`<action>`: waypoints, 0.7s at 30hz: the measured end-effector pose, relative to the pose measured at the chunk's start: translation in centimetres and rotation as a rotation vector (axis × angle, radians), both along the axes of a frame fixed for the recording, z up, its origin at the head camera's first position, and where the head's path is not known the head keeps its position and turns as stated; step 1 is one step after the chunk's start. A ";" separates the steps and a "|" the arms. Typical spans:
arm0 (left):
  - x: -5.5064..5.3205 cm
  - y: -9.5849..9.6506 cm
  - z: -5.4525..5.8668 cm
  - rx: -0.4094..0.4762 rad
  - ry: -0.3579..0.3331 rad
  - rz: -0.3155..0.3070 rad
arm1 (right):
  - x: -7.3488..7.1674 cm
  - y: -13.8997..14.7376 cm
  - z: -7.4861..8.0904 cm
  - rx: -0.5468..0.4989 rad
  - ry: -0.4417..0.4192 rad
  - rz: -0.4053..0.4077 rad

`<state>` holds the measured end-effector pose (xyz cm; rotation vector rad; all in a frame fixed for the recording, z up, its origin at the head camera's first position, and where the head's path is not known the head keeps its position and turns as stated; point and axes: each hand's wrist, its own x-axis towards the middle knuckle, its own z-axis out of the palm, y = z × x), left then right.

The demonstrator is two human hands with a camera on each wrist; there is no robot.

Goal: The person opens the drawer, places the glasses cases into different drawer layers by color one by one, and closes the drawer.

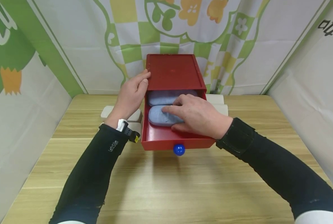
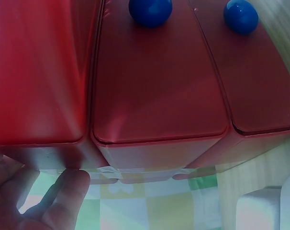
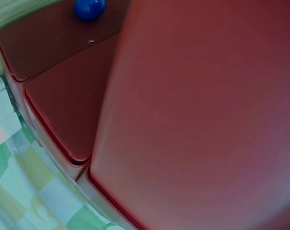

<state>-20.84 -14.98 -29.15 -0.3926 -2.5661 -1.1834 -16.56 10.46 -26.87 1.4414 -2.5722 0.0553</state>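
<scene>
A red drawer unit (image 1: 173, 70) stands on the table with its top drawer (image 1: 158, 134) pulled out, a blue ball knob (image 1: 179, 150) on the front. Inside lie two light-blue, rounded oblong cases: a rear case (image 1: 161, 98), partly under the unit's top, and a front case (image 1: 158, 115). My right hand (image 1: 201, 115) reaches in over the drawer's right side and grips the front case, thumb along its near edge, index finger across its top. My left hand (image 1: 131, 95) rests with extended fingers against the unit's upper left side. The right wrist view hides the right hand behind the drawer.
Below the pulled-out drawer are two shut drawers, a middle drawer (image 2: 159, 81) and a bottom drawer (image 2: 260, 76), each with a blue knob. Whitish blocks (image 1: 107, 112) lie left of the unit, and more pale blocks (image 1: 222, 109) lie right. A checkered curtain (image 1: 130, 40) hangs behind.
</scene>
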 end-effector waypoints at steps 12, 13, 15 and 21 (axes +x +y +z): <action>-0.1 0.0 0.0 -0.002 -0.007 0.004 | 0.1 0.1 0.0 -0.008 -0.007 -0.013; -0.1 0.0 0.0 -0.001 -0.007 0.004 | 0.1 0.1 0.0 -0.010 -0.002 -0.012; 0.0 0.0 0.0 0.000 -0.008 0.004 | 0.1 0.1 -0.1 -0.014 0.009 -0.013; -0.1 0.0 0.0 0.002 -0.009 0.002 | 0.2 0.1 -0.2 -0.029 0.032 -0.006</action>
